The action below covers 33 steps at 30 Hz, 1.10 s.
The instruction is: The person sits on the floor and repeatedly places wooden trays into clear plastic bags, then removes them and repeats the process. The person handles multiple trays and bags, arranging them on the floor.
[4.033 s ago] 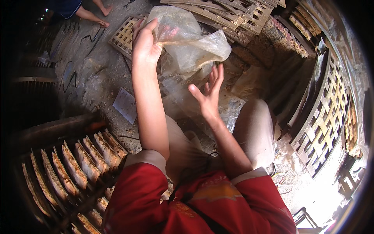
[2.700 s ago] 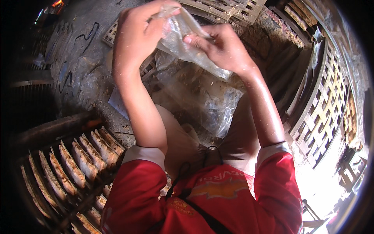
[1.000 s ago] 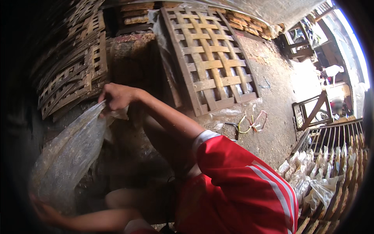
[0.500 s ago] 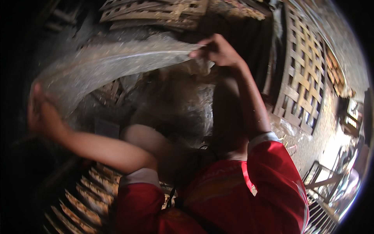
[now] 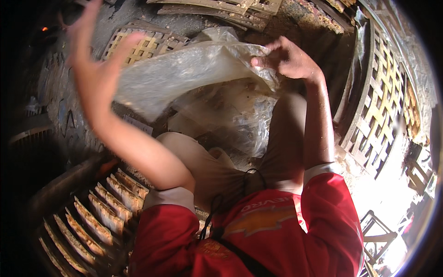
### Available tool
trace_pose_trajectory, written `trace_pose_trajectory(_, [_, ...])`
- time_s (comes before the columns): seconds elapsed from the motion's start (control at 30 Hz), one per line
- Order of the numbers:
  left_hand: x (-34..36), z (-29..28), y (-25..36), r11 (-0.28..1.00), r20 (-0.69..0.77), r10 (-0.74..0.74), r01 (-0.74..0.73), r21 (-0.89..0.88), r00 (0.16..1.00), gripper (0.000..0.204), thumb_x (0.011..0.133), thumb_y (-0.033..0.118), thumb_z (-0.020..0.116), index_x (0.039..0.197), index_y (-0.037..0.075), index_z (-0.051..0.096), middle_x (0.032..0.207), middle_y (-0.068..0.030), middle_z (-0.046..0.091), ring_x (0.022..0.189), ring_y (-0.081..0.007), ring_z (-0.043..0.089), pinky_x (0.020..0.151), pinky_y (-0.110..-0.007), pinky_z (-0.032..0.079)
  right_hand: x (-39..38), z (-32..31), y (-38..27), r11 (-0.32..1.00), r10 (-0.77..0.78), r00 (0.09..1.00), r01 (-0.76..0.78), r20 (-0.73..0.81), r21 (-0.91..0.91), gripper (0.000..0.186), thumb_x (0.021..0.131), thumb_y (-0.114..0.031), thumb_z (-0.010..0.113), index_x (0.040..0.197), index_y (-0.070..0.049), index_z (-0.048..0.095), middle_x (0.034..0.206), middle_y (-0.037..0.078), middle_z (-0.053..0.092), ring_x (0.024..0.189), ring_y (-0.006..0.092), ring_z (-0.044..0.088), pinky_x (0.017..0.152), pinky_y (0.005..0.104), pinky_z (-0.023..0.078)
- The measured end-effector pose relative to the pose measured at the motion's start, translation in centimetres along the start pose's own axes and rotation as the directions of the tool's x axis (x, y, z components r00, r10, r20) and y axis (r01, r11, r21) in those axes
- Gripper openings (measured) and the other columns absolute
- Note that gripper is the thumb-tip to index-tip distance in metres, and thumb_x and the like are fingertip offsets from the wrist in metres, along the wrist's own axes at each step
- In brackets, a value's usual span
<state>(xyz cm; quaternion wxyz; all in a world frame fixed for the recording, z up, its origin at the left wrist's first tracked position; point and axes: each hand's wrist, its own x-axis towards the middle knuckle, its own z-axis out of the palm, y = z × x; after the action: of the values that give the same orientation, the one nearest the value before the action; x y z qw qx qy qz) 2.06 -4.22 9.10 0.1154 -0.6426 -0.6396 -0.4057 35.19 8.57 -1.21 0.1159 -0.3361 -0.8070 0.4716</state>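
Observation:
My right hand [image 5: 293, 57] is closed on one end of a translucent plastic sheet [image 5: 173, 69], fingers and thumb pinching its gathered edge. The sheet stretches leftward above my knees and is slightly blurred. My left hand [image 5: 94, 69] is raised at the upper left with thumb and fingers spread, blurred by motion. It appears to hold nothing, and the sheet's left end hangs beside its wrist. More crumpled clear plastic [image 5: 242, 122] lies between my legs, under the sheet.
A woven slatted panel [image 5: 380, 92] leans at the right; a smaller woven panel [image 5: 138, 46] lies behind the sheet. Several thin slabs [image 5: 99, 212] stand in a row at lower left. A small orange glow [image 5: 44, 29] shows at far left. Bright light washes out the lower right.
My left hand has let go of the sheet's left end and moved up and to the right, its fingers now spread. My right hand still grips the other end, slightly farther right in view.

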Motion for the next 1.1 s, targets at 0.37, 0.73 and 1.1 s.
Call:
trace_pose_trajectory(0.37, [-1.2, 10.6, 1.8, 0.912, 0.685, -0.003, 0.284, -0.297, 0.729, 0.017, 0.091, 0.011, 0.072, 0.102, -0.002, 0.071, 0.091, -0.0089, 0.073, 0.076, -0.0144, 0.062, 0.073, -0.031, 0.052, 2.6, -1.6, -1.2, 0.921, -0.198, 0.971, 0.138, -0.132, -0.363, 0.029, 0.081, -0.027, 0.081, 0.1, -0.005, 0.079, 0.078, 0.015, 0.073, 0.077, 0.0226, 0.072, 0.077, 0.0341, 0.056])
trace_pose_trajectory(0.73, [-2.4, 10.9, -2.2, 0.693, 0.514, -0.082, 0.42, -0.587, 0.854, 0.017, 0.1, 0.009, 0.063, 0.113, -0.003, 0.063, 0.099, -0.0045, 0.069, 0.092, -0.0125, 0.064, 0.086, -0.029, 0.049, 3.8, 1.1, -1.4, 0.989, -0.144, 0.943, 0.125, -0.302, -0.081, 0.049, 0.084, -0.033, 0.085, 0.113, 0.004, 0.073, 0.107, 0.022, 0.075, 0.099, 0.0272, 0.072, 0.087, 0.0404, 0.055])
trace_pose_trajectory(1.1, [-1.7, 9.8, 0.7, 0.769, 0.332, -0.147, 0.319, -0.553, 0.932, 0.024, 0.097, 0.019, 0.073, 0.106, -0.003, 0.073, 0.091, -0.0057, 0.075, 0.082, -0.0101, 0.068, 0.075, -0.027, 0.051, 4.8, 2.6, -5.2, 0.931, -0.361, 0.886, 0.325, -0.291, -0.165, 0.026, 0.092, -0.023, 0.075, 0.107, -0.002, 0.074, 0.087, 0.02, 0.075, 0.079, 0.0312, 0.073, 0.078, 0.0382, 0.057])
